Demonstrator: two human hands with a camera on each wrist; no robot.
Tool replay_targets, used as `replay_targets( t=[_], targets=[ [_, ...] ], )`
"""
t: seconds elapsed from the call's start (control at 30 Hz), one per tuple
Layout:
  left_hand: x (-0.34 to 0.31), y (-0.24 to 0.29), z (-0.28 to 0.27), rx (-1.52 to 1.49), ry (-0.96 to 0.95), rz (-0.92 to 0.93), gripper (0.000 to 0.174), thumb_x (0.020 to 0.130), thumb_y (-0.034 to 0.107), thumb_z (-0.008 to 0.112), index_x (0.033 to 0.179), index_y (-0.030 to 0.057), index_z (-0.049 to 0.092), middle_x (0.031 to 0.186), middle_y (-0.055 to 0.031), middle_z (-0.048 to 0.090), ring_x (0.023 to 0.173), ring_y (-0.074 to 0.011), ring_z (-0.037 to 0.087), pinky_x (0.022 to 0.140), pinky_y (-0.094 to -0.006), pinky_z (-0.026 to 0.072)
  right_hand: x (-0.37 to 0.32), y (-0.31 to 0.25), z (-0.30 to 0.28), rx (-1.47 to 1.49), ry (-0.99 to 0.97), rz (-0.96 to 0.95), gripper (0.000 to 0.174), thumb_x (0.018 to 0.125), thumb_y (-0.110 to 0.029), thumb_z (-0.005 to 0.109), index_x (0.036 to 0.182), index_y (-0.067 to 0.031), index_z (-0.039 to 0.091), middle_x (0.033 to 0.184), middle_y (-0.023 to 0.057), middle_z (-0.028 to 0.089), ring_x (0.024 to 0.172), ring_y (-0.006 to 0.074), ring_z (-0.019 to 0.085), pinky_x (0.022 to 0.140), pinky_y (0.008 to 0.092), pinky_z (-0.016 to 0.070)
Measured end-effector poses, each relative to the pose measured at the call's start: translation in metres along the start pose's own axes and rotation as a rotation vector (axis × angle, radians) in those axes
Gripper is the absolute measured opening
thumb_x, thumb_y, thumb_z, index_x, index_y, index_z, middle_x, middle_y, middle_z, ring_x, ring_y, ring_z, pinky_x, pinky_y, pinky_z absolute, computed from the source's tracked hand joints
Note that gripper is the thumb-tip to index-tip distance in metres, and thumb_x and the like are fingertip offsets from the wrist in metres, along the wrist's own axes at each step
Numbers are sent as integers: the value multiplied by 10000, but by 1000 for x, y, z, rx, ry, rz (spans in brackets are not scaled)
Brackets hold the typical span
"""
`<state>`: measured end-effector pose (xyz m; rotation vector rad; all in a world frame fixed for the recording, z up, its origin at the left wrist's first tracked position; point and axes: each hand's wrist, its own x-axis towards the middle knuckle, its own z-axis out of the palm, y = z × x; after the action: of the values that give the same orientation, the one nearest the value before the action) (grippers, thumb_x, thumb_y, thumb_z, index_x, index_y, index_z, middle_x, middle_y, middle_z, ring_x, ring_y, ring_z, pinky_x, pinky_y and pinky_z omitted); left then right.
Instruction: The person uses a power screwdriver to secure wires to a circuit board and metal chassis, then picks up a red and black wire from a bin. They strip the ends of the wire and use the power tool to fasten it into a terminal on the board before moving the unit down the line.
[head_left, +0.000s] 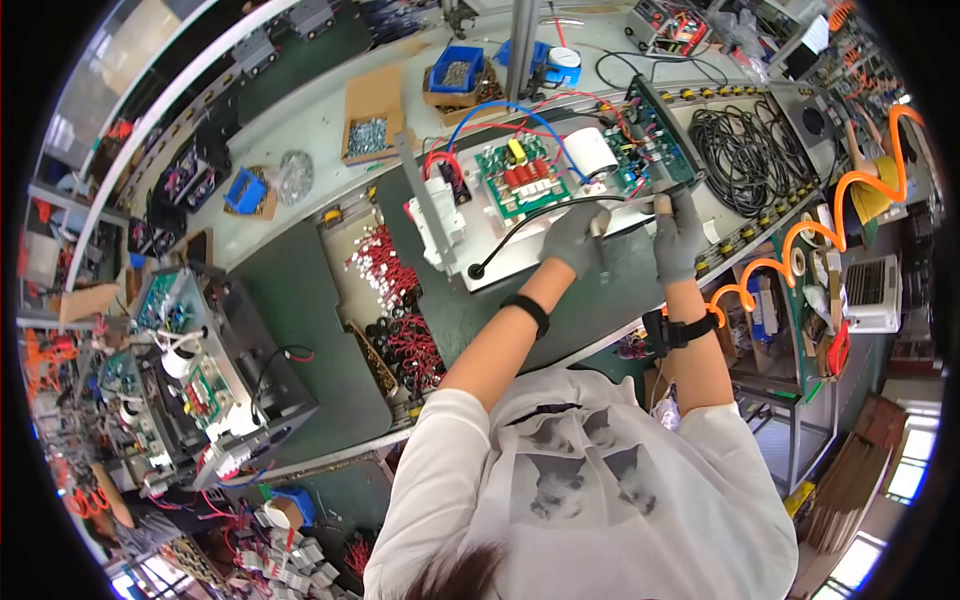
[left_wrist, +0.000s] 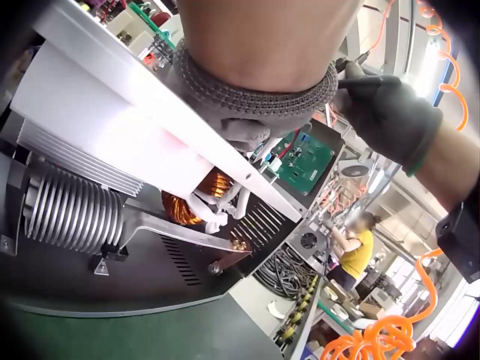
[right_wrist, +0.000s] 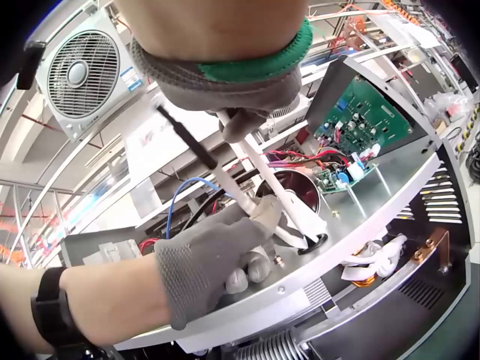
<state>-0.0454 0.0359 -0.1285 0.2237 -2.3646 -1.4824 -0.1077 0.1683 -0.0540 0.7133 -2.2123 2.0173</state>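
Note:
Both hands wear grey gloves and work at the right part of an open electronics chassis [head_left: 520, 245]. My left hand [head_left: 576, 240] pinches a white-sleeved lead [right_wrist: 234, 190] with a black end, low by the black grommet [right_wrist: 313, 244] in the metal plate. Higher up, my right hand [head_left: 678, 242] has its fingers curled round a second white sleeve [right_wrist: 289, 196] rising from the same grommet. A black cable [head_left: 540, 213] runs from another grommet on the plate to my left hand. Beside the hands stand a white cylinder [head_left: 592, 152] and a green circuit board [head_left: 515, 185].
Left of the chassis lie red wires with white connectors [head_left: 385, 270]. Coiled black cable [head_left: 740, 160] lies to the right. Behind are a cardboard box of screws [head_left: 368, 135] and a blue bin [head_left: 457, 70]. An orange coiled hose [head_left: 790, 250] hangs at right; another chassis [head_left: 215, 375] stands left.

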Motion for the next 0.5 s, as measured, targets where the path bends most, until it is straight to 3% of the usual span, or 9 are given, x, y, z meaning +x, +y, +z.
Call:
replay_targets(
  t=[0.07,0.13,0.17,0.23,0.3,0.37,0.4,0.47,0.5],
  targets=[
    [-10,-3,3,-107,81,92,231,828,225,546,1012,102,607,976,-123,614,884,-329,591,765,-389,468,-6,-4,0,-27,-25,-54,130,906,-66,487,1001,-15,562,902,54,603,748,102,562,688,232,470],
    [-16,4,-5,142,136,547,207,772,167,573,971,136,618,1031,-66,606,857,-266,578,707,-343,456,-11,-3,2,-4,-78,-102,135,893,-54,488,999,-19,564,878,53,609,734,101,556,682,239,467],
    [-19,9,-8,141,113,568,207,772,167,573,971,136,618,1031,-66,606,857,-266,578,707,-343,456,-9,-4,3,-3,-48,-105,135,893,-54,488,999,-19,564,878,53,609,734,101,556,682,239,467],
    [-26,31,-15,732,252,704,365,703,132,556,1063,178,590,1134,-18,569,917,-252,546,750,-358,428,-9,-6,2,-116,-42,-71,142,881,-39,485,995,-16,566,852,55,614,728,98,557,674,236,464],
    [-5,69,-35,810,311,591,432,717,139,543,1144,204,573,1117,-49,576,918,-251,539,749,-382,416,-4,-8,3,-123,-5,-90,143,874,-37,486,987,-12,570,835,61,613,721,99,556,652,235,462],
    [9,47,-33,661,96,532,387,767,168,520,1151,172,568,1080,-84,596,964,-278,539,808,-409,404,3,-11,4,-37,20,6,154,873,-35,478,991,-15,575,829,62,609,708,110,557,635,234,460],
    [12,34,-29,666,83,539,387,767,168,520,1151,172,568,1080,-84,596,964,-278,539,808,-409,404,8,-10,5,2,58,70,158,857,-24,487,980,-17,586,821,59,613,694,115,562,627,239,467],
    [13,9,-20,438,-130,118,364,805,191,501,1157,120,559,1037,-135,609,996,-297,533,867,-419,380,13,-8,8,-5,56,61,162,841,-16,497,971,-19,593,812,68,615,692,122,570,630,249,472],
    [13,5,-14,445,-141,126,364,805,191,501,1157,120,559,1037,-135,609,996,-297,533,867,-419,380,16,-7,11,-18,46,44,166,826,-8,506,962,-21,600,803,77,616,691,130,577,633,260,477]
  ],
)
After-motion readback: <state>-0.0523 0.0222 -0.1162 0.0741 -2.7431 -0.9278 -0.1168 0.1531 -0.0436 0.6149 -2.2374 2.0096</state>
